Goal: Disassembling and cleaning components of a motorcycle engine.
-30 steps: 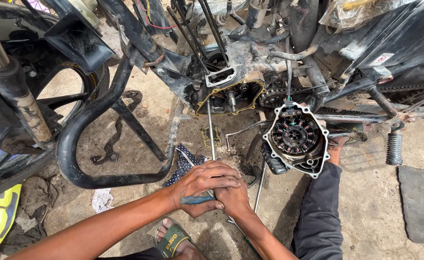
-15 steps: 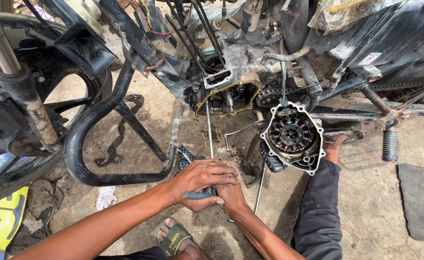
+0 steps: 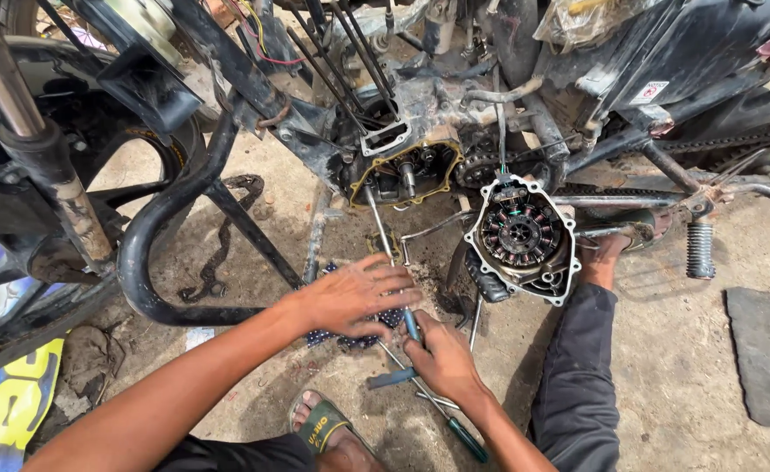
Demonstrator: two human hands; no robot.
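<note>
My right hand (image 3: pixel 444 360) is closed around the blue handle of a long screwdriver (image 3: pixel 389 253). Its thin steel shaft runs up to the open engine case (image 3: pixel 407 170) of a motorcycle. My left hand (image 3: pixel 354 297) lies just left of the shaft with fingers spread, flat over a dark dotted cloth (image 3: pixel 350 339) on the ground. A blue-grey tool (image 3: pixel 392 378) lies under my right hand, and a green-handled screwdriver (image 3: pixel 468 441) lies below it. A round stator cover (image 3: pixel 524 238) hangs by its wires to the right of the hands.
A black crash-guard tube (image 3: pixel 153 253) curves at the left beside the front wheel and fork (image 3: pixel 44 166). A loose chain (image 3: pixel 219 253) lies on the dirt. A footpeg (image 3: pixel 699 249) and dark mat (image 3: pixel 765 350) are at right. My sandalled foot (image 3: pixel 319 428) and trouser leg (image 3: pixel 577 376) are close below.
Both hands were bunched together on the blue-handled tool. Now my left hand has come off and spread over the cloth, while my right hand has slid lower on the handle.
</note>
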